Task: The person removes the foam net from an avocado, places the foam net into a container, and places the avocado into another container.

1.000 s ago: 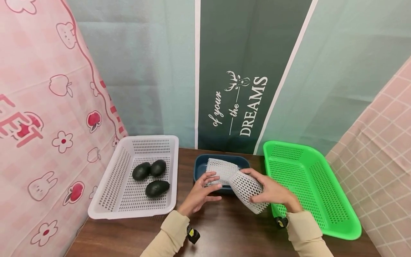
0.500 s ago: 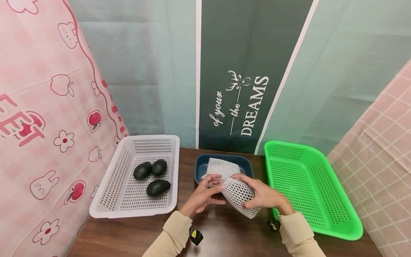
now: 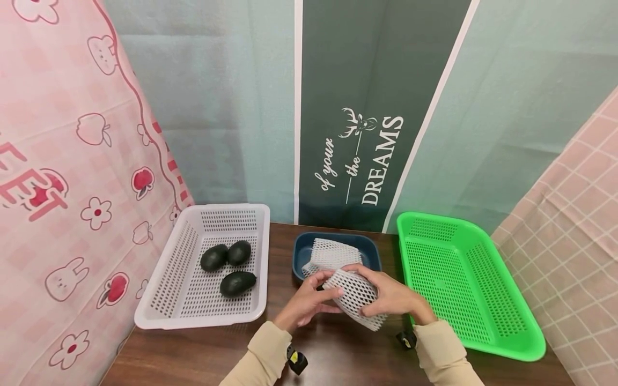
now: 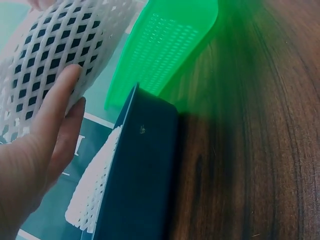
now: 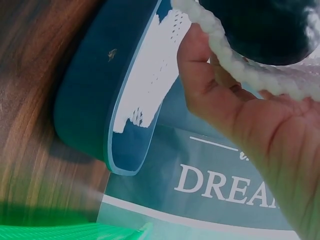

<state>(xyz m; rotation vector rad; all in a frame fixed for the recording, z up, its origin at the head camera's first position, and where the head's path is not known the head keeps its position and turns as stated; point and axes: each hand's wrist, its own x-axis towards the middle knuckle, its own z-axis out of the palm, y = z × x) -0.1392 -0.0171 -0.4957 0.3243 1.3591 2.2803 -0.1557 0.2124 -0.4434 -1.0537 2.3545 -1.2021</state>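
My right hand (image 3: 393, 295) grips a white foam net sleeve (image 3: 357, 295) from its right side, over the front edge of the dark blue tub. Inside the sleeve sits a dark avocado (image 5: 265, 30), its end showing at the sleeve's opening in the right wrist view. With thumb on top and fingers beneath, my left hand (image 3: 306, 303) holds the sleeve's left end. In the left wrist view the dark fruit shows through the stretched mesh (image 4: 55, 55). More white foam nets (image 3: 333, 252) lie in the blue tub (image 3: 374, 254) just behind.
At left stands a white perforated basket (image 3: 159, 316) with 3 dark avocados (image 3: 236, 283) in it. A green perforated basket (image 3: 521, 343) stands at right. All rest on a brown wooden table (image 3: 333, 359), with fabric curtains (image 3: 232, 107) behind and at both sides.
The sleeve and my right hand have moved left and slightly toward me, away from the tub. My left hand has gone from spread fingers beside the sleeve to holding its left end.
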